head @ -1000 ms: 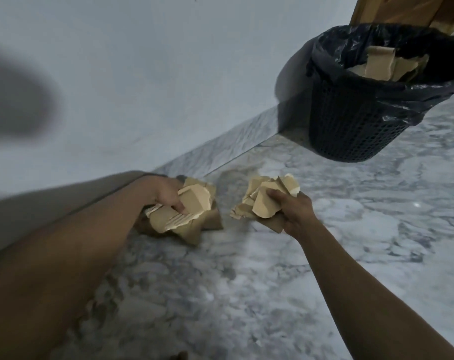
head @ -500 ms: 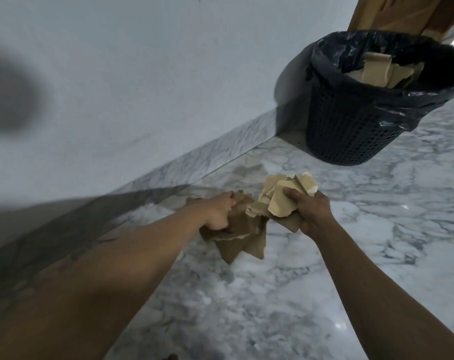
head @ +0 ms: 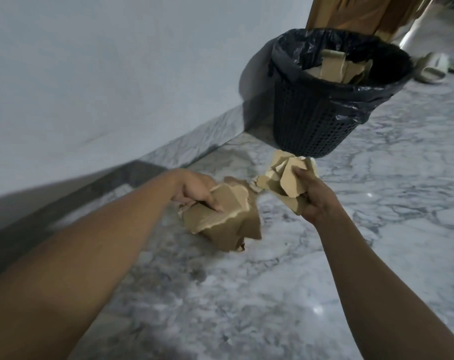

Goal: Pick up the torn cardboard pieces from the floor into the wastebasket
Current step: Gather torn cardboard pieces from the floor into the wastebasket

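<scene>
- Head view: A person reaches both bare arms low over a grey-veined marble floor (head: 376,242), each hand loaded with torn cardboard. A black mesh wastebasket (head: 306,128) stands ahead and to the right, against the pale wall (head: 116,74).
- The left hand (head: 194,189) grips the larger bundle (head: 228,222), a wad of brown scraps with ragged pale edges. Its fingers (head: 211,202) are curled down over the top sheet and press it into the stack, probably so that loose bits do not slide out on the way.
- The right hand (head: 318,201) holds the smaller bundle (head: 285,178) higher and nearer the basket. The thumb (head: 300,174) is clamped across the front and the other fingers are wrapped behind, out of sight. The hand is closed tight on the scraps, with no gap showing.
- The two bundles sit just beside each other and may touch at one corner; blur makes this hard to tell.
- Both loads look clear of the floor, which suggests the gathering is done and the carry to the basket is the step in hand.
- The basket wears a black plastic liner (head: 356,92) folded over its rim. Several cardboard scraps (head: 334,64) already lie inside, so part of the job is finished.
- No stray scraps show on the visible stretch of floor.
- A pair of pale slippers (head: 432,67) rests beyond the basket, near a brown wooden panel (head: 363,11).
</scene>
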Demonstrator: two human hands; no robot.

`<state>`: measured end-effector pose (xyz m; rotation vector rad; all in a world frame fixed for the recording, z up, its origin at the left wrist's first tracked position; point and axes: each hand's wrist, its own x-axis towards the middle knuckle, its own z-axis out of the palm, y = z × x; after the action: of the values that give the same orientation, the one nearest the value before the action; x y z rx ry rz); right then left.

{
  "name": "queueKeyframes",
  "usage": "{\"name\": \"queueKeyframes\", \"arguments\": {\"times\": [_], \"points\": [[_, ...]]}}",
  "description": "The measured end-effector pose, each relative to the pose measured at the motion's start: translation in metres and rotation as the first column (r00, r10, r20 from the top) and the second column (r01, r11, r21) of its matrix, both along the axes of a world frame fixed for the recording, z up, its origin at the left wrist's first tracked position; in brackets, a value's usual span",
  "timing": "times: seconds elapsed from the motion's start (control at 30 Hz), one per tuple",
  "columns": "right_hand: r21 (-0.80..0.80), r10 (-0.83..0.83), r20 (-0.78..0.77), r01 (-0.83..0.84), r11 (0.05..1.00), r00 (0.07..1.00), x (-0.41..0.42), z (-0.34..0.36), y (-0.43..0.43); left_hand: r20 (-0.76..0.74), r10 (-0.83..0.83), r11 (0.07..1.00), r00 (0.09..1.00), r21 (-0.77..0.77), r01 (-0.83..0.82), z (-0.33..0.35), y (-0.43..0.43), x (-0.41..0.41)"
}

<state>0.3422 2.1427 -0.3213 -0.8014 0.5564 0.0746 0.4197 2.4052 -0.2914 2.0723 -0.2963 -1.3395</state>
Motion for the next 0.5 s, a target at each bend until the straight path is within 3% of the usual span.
{"name": "queueKeyframes", "arguments": {"times": [0.1, 0.2, 0.27, 0.33, 0.37, 0.5], "points": [[-0.129, 0.179, -0.148, -0.198, 0.972, 0.973, -0.003, 0.001, 0.020, 0.027, 0.301, 0.953, 0.953, -0.027, -0.300, -0.003, 0.049, 0.018], [-0.352, 0.381, -0.288, -0.467, 0.811, 0.879, -0.003, -0.003, 0.060, 0.199, 0.458, 0.876, 0.866, 0.066, -0.479, -0.018, 0.083, 0.029], [-0.595, 0.391, -0.412, -0.568, 0.569, 0.823, 0.001, -0.020, 0.088, 0.269, 0.520, 0.825, 0.811, 0.088, -0.558, -0.031, 0.091, 0.026], [-0.762, 0.356, -0.530, -0.616, 0.199, 0.770, 0.005, -0.040, 0.109, 0.283, 0.571, 0.788, 0.771, 0.074, -0.611, -0.044, 0.091, 0.017], [-0.777, 0.333, -0.553, -0.617, 0.124, 0.763, 0.006, -0.049, 0.115, 0.273, 0.597, 0.774, 0.754, 0.050, -0.631, -0.051, 0.090, 0.013], [-0.792, 0.295, -0.527, -0.586, 0.170, 0.797, 0.001, -0.051, 0.119, 0.269, 0.632, 0.756, 0.727, -0.010, -0.654, -0.063, 0.087, 0.006]]}}
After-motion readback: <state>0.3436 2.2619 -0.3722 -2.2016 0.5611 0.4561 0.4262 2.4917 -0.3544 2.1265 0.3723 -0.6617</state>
